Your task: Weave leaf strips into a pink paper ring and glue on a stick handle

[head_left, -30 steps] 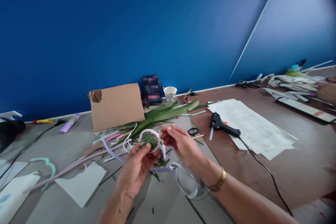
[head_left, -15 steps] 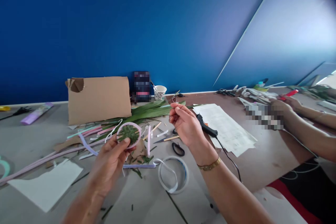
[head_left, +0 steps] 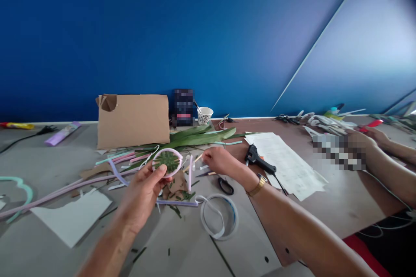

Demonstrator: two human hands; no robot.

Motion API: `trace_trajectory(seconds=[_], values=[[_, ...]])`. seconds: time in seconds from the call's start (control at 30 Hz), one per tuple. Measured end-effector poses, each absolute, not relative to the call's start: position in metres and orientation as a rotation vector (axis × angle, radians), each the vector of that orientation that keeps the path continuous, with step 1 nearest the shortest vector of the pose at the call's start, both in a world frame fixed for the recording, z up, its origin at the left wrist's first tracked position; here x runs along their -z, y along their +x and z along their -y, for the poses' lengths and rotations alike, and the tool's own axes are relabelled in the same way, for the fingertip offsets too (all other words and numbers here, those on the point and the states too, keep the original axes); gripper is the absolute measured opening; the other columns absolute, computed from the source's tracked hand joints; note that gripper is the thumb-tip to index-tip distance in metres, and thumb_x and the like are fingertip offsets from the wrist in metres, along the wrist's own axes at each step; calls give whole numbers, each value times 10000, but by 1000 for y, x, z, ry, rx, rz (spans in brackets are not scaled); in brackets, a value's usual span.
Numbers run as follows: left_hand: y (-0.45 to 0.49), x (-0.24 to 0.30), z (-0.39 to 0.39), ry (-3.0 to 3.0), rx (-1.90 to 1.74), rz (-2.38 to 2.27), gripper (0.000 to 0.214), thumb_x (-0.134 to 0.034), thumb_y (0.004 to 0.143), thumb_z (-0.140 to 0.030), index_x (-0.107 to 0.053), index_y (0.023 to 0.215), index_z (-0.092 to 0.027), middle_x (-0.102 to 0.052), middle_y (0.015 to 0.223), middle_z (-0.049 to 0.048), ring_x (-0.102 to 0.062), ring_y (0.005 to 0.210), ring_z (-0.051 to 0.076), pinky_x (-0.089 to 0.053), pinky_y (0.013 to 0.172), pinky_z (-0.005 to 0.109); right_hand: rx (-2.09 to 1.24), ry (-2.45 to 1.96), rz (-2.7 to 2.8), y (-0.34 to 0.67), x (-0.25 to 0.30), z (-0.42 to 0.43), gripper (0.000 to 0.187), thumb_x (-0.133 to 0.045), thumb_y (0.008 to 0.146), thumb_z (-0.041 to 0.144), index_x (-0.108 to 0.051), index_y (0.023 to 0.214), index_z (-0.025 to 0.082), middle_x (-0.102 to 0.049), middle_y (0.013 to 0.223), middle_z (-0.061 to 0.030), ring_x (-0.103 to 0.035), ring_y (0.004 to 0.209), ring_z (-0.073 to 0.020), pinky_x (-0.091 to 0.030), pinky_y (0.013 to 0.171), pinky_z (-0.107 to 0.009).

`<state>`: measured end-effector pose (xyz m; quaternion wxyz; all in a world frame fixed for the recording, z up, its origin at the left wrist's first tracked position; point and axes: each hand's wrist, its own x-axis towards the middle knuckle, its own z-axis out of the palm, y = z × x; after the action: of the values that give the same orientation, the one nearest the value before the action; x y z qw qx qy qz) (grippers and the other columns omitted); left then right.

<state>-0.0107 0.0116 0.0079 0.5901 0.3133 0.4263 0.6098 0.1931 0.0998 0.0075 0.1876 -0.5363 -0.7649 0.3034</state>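
My left hand grips a small pink ring by its lower left side, the thumb pressed on its front. Chopped green leaf pieces fill the inside of the ring. To the right, my right hand is low over the table, its fingers curled together and partly hidden by the back of the hand. Its fingertips are at the upper end of a thin wooden stick; whether they grip it is not clear. Black-handled scissors lie just below this hand, and a roll of white tape lies nearer me.
A black glue gun rests by white papers on the right. Long green leaves, a cardboard piece and a paper cup stand or lie along the back. Another person's hands work at far right.
My right hand has come down from its raised pinch to the small sticks on the table. The left hand still holds the leaf-filled ring. The view has turned slightly left.
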Motion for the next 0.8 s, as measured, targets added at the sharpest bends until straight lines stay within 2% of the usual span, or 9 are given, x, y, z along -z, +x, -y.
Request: trace_trajectory(seconds=[0.1,0.17,0.33,0.47,0.53,0.57,0.63,0.7,0.8], values=[[-11,-8,-11,740,-1405,-1005,199,-771,696,-309,-698,823,-174,-654,768,-9,-564,666,103,-501,659,207,-783,-1612,2283,179,3,-101,237,-563,924,305,-608,1113,169,-610,1158,-85,-617,960,-202,-525,823,-383],[-11,-7,-11,744,-1398,-1012,204,-757,711,-314,-695,847,-176,-660,789,-5,-560,671,101,-489,660,202,-726,-1663,2328,170,10,-101,283,-550,933,317,-567,1185,188,-575,1222,-90,-606,1011,-208,-525,849,-404],[-9,-7,-11,736,-1396,-1010,212,-755,706,-316,-680,844,-174,-652,805,-8,-546,672,102,-480,673,213,-628,-1711,2356,159,14,-101,266,-561,927,305,-585,1158,175,-588,1198,-97,-608,1004,-212,-519,849,-400],[-9,-4,-11,753,-1372,-1041,238,-755,697,-321,-671,859,-168,-635,785,-11,-540,677,106,-465,660,213,-608,-1639,2329,171,-2,-93,223,-515,900,147,-621,1090,97,-629,1127,-158,-602,1006,-225,-466,848,-330],[-9,-2,-11,794,-1328,-1073,245,-740,707,-345,-662,858,-169,-625,759,-15,-545,680,117,-462,666,229,-687,-1557,2372,183,-13,-81,210,-505,893,172,-652,1040,145,-687,988,-85,-631,894,-182,-464,768,-269],[-10,-1,-11,829,-1302,-1097,250,-732,711,-361,-655,852,-170,-616,738,-20,-547,678,123,-460,668,238,-752,-1521,2411,189,-17,-73,173,-531,881,223,-681,948,166,-701,880,-46,-640,798,-164,-465,707,-248],[-9,0,-11,913,-1242,-1165,265,-718,711,-390,-643,842,-172,-606,702,-27,-553,674,137,-456,661,248,-823,-1503,2462,201,-23,-56,179,-572,851,293,-704,820,175,-695,771,-29,-635,709,-167,-456,650,-255],[-8,0,-11,1022,-1166,-1247,271,-699,712,-404,-632,840,-175,-606,680,-29,-560,661,150,-450,637,251,-813,-1505,2493,208,-23,-39,179,-638,798,326,-712,784,164,-691,828,-65,-631,805,-215,-453,741,-305],[-5,-1,-11,1222,-1006,-1345,222,-643,750,-389,-614,833,-186,-617,666,-25,-581,644,171,-442,605,259,-750,-1475,2538,206,-15,-22,211,-703,742,337,-716,833,147,-656,929,-112,-566,980,-285,-407,884,-386]])
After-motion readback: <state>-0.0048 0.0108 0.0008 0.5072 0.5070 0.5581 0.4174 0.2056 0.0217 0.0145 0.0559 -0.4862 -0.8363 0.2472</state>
